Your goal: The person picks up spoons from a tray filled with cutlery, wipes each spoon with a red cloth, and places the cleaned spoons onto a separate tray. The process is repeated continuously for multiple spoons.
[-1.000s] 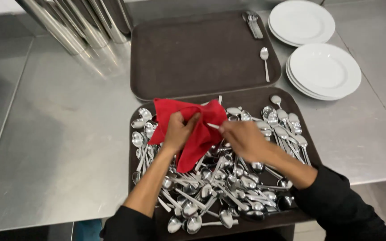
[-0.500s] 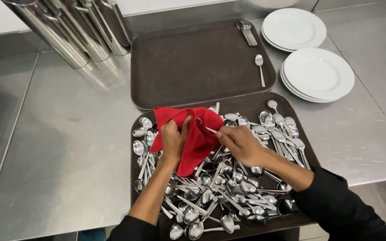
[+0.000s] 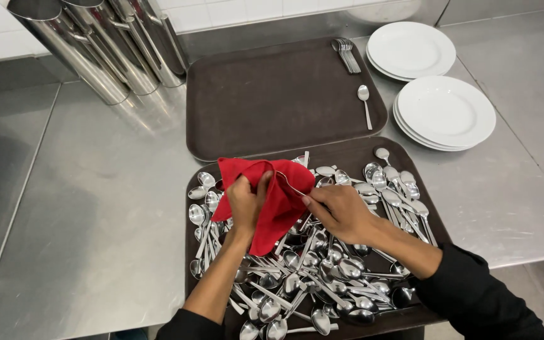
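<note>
Red cloth point(image 3: 272, 201) bunched above near tray point(image 3: 423, 182) heaped with spoons point(image 3: 322, 277) — far tray point(image 3: 272, 101) holds one spoon point(image 3: 364, 101), few forks point(image 3: 345, 53); left hand point(image 3: 245, 204) clenches cloth, right hand point(image 3: 341, 211) pinches a utensil handle point(image 3: 289, 184) entering it

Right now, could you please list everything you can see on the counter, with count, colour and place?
Red cloth: one, red, over the near tray, gripped by both hands.
Piece of cutlery: one, silver, inside the cloth.
Near tray: one, brown, heaped with silver spoons.
Far tray: one, brown, behind it.
Lone spoon: one, silver, far tray's right side.
Forks: small bundle, silver, far tray's back corner.
Plates: two white stacks, right.
Steel cylinders: several, back left.
Counter: steel.
Left hand: on cloth.
Right hand: on cloth.
</note>
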